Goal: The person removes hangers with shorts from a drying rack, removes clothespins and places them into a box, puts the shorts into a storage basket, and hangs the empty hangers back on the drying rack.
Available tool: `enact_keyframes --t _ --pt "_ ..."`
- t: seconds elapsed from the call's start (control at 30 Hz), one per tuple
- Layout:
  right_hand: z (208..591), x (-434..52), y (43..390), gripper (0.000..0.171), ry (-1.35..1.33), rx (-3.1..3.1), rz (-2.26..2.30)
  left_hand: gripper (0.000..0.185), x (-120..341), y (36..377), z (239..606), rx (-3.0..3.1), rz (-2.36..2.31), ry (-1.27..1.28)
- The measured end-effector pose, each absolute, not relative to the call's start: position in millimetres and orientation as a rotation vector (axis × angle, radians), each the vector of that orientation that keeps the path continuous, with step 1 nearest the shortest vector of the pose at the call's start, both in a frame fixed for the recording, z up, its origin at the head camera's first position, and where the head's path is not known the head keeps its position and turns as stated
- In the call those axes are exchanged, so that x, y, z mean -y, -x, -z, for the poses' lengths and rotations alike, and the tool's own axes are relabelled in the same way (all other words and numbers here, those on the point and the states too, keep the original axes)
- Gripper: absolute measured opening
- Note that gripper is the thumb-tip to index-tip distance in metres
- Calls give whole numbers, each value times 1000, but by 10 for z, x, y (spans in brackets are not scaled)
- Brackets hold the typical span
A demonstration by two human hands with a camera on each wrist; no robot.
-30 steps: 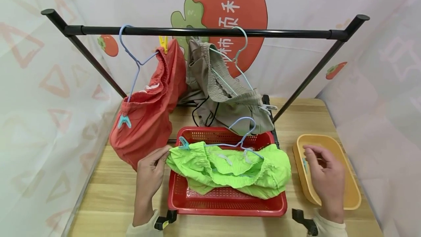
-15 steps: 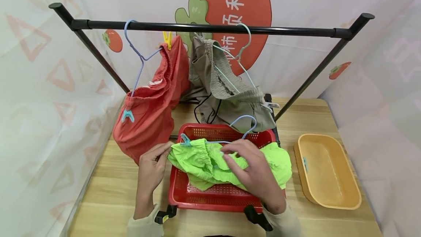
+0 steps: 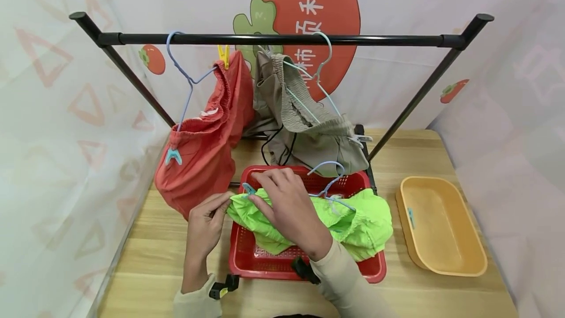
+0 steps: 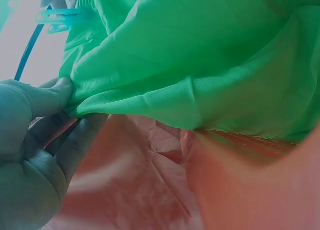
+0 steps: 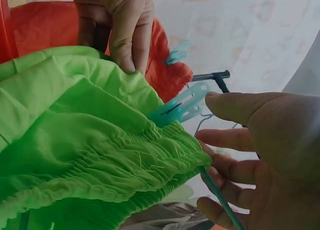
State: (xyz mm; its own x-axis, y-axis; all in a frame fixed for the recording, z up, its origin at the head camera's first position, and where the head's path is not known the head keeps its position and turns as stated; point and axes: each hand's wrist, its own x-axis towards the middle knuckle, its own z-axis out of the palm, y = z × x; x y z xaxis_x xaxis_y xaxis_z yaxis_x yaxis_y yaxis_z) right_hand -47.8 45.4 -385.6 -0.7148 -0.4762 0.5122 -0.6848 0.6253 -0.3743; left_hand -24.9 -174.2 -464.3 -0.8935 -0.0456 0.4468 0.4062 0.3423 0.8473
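R hand (image 5: 272, 150) nr blue clip (image 5: 184, 104)

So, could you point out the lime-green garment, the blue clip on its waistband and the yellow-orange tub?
Lime-green garment (image 3: 370, 222): head view, bunched fabric on the picture's right.
Blue clip (image 5: 177, 101): right wrist view, mid-body.
Yellow-orange tub (image 3: 446, 232): head view, bare floor.

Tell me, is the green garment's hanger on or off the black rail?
Off: the hanger sits low over the red basket, its bare hook apart from the black rail.
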Motion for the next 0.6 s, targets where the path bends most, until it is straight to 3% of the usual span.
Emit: enact_keyframes --t 0.6 --pt "3917 -360 490 28 -950 2393 -785 25 1795 230 4642 2218 1622 365"
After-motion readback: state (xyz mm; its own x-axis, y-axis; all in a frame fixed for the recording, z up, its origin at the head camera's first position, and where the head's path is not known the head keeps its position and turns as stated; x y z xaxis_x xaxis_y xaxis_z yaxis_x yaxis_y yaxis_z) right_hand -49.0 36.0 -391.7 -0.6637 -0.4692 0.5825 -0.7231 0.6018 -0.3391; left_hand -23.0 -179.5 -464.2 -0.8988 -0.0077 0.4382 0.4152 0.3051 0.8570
